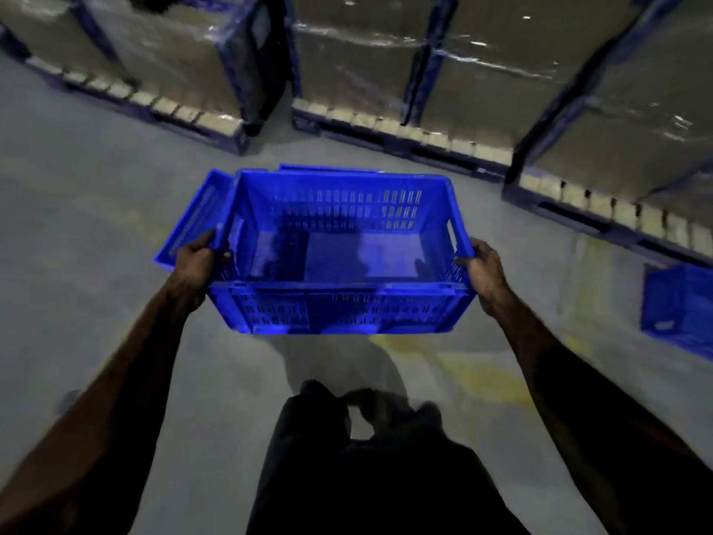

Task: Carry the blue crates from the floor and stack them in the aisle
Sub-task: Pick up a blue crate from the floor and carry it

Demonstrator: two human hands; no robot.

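A: Grip status?

B: Both hands on the blue crate (pixel 339 256), held off the floor (pixel 96 210) in front of the person. Left hand (pixel 195 264) clamps the crate's left short rim, fingers (pixel 204 241) curled shut over the edge, thumb side toward the inside. Right hand (pixel 484 272) does the same on the crate's right rim, fingers (pixel 468 260) wrapped tight just below the handle slot.

A: Crate state?

B: Open top, nothing visible inside, slotted walls. Roughly level, long side facing the person. A hinged flap (pixel 193 222) hangs outward off the crate's left rim, just beyond the left hand. Another strip of blue shows behind the crate's far rim; can't tell if it's a second flap.

A: Clearance?

B: Beyond the crate's far side, open grey floor, then a row of shrink-wrapped pallet loads (pixel 482 71) on blue pallets (pixel 424 148). Left of the crate: bare floor, wide open. Right of the crate: a second blue crate (pixel 679 307) on the floor, well apart, close to the pallet row. Below the crate: worn yellow floor marking (pixel 455 364) and the person's legs (pixel 366 476). Frame is motion-blurred, fine detail is soft.
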